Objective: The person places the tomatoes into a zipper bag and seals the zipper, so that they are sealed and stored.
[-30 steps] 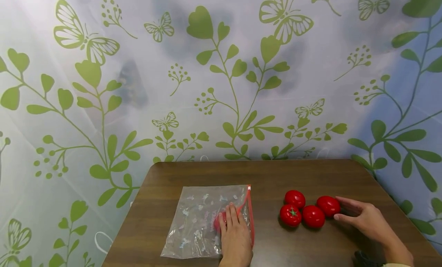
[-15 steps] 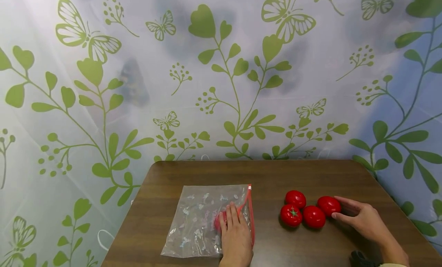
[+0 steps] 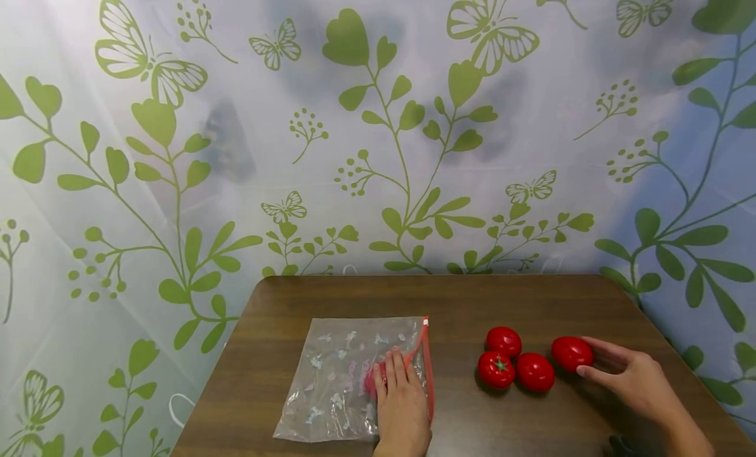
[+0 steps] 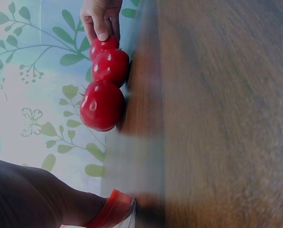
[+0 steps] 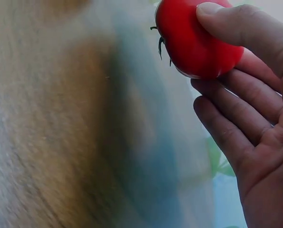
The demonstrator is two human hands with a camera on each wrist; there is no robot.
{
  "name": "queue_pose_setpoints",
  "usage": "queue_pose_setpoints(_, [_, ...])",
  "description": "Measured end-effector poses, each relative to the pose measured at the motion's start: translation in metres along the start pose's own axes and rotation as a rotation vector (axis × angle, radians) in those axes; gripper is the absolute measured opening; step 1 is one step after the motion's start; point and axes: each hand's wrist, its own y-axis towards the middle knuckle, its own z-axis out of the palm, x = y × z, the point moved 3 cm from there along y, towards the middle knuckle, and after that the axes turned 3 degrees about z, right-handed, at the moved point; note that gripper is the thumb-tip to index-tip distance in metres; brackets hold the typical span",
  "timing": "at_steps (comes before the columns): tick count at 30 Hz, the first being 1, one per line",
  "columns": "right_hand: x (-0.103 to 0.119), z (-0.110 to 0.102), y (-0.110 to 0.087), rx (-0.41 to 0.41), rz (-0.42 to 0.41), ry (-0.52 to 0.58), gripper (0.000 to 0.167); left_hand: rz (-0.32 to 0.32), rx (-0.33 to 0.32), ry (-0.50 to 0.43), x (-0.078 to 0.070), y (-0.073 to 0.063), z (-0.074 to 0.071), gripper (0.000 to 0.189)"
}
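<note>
the near edge of the table (image 3: 461, 306) is cut off. the left hand (image 3: 403, 408), fingers straight, hides part of a red object (image 3: 371, 382) inside or under the clear bag (image 3: 321, 394); i cannot tell which. toward the table's right edge, the right hand (image 3: 640, 383) pinches a tomato (image 3: 570, 354) between thumb and fingers, just beside three other tomatoes (image 3: 535, 372).

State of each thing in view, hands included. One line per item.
Plastic bag: lying on the table, mouth looks parted
Left hand: fingers straight, resting on the bag
Red round thing: partly hidden by left hand, apparently inside the bag
Right hand: pinching the rightmost tomato
Rightmost tomato: held; can't tell if lifted
Green-topped tomato: on the table
Rear tomato: on the table
Middle tomato: on the table
</note>
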Motion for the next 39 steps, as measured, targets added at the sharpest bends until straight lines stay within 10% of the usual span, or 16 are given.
queue_pose_setpoints(20, [0.077,-0.028,-0.027,0.046,-0.062,0.008,0.075,-0.009,0.020,-0.011,0.000,0.002,0.001,0.109])
queue_pose_setpoints(30, [0.113,-0.014,-0.031,0.090,-0.220,0.094,0.061,-0.004,-0.006,-0.003,0.001,-0.001,0.000,0.103])
queue_pose_setpoints(39, [0.135,0.007,-0.030,0.175,-0.201,0.158,0.063,-0.009,0.000,-0.007,0.000,0.000,0.000,0.104])
